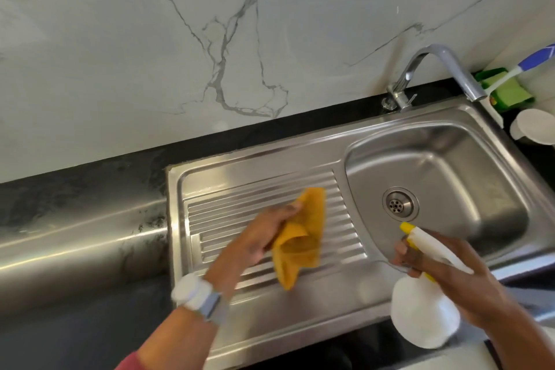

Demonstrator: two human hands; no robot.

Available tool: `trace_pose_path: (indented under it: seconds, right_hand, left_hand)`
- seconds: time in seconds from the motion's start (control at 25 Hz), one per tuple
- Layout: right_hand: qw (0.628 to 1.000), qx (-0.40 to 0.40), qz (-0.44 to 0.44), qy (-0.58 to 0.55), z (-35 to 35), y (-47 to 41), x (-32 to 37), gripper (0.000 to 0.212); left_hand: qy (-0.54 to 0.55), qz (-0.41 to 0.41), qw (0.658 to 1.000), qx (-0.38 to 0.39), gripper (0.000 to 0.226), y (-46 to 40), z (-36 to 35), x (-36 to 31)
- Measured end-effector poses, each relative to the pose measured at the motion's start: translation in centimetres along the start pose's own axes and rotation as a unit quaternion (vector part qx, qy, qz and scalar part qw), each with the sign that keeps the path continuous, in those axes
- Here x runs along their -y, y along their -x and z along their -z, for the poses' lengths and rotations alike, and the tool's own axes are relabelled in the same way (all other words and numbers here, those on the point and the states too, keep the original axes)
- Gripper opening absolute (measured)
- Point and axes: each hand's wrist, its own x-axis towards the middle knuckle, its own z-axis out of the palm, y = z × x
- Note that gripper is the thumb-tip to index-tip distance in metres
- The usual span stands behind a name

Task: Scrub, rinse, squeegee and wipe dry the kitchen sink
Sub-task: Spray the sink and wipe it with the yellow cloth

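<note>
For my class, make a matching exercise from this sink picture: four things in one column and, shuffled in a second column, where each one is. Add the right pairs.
Things
1. yellow cloth
2. spray bottle
3. drain
4. green sponge

Places
A. on the bottom of the sink bowl
B. held in the right hand, at the sink's near edge
C. on the counter behind the faucet, far right
D. held in the left hand, over the ribbed drainboard

Pairs: 1-D, 2-B, 3-A, 4-C
</note>
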Motion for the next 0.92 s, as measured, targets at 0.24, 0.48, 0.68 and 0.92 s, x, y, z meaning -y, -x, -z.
trace_pose_path:
  seconds: [0.24, 0.48, 0.68, 0.92]
  right_hand:
    - [0.997, 0.010, 0.012, 0.070, -4.9, -1.3, -0.7, 0.038]
    - [0.974, 0.029, 0.027, 0.223, -6.1, -1.5, -1.4, 0.039]
    - [0.980, -0.005, 0.028, 0.197, -2.9, -1.2, -1.6, 0.034]
    - [0.983, -0.038, 0.007, 0.182, 0.8, -0.9, -2.1, 0.026]
  left_hand:
    - [-0.323, -0.195, 0.783, -0.494, 0.020, 6.9, 13.1, 8.5]
    - [-0.697, -0.293, 0.614, -0.225, 0.086, 0.6, 7.6, 11.9]
    - [-0.558, -0.117, 0.678, -0.464, 0.087, -3.0, 12.2, 8.2]
    - [-0.574, -0.202, 0.649, -0.457, 0.063, -9.2, 3.3, 5.3]
